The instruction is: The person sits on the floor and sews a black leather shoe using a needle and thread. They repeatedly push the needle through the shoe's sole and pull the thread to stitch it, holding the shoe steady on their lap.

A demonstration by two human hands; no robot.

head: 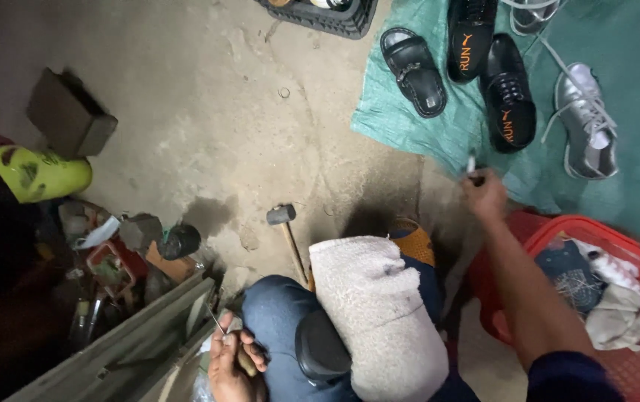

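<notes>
Metal awl (218,321) pinched in left hand (232,365); right hand (486,195) clasps small white stick (472,164).

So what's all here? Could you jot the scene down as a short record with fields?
Place: bare concrete floor, seen from above
Left hand: low by the knee, pinching a thin metal awl-like tool
Right hand: stretched forward, fingers closed on a small pale object, too small to identify
Lap: beige towel over blue jeans
Floor ahead: hammer
Green sheet: black sandal, two black shoes, silver sneaker
Right side: red basket holding cloths
Left side: yellow-green container, cluttered tools
</notes>
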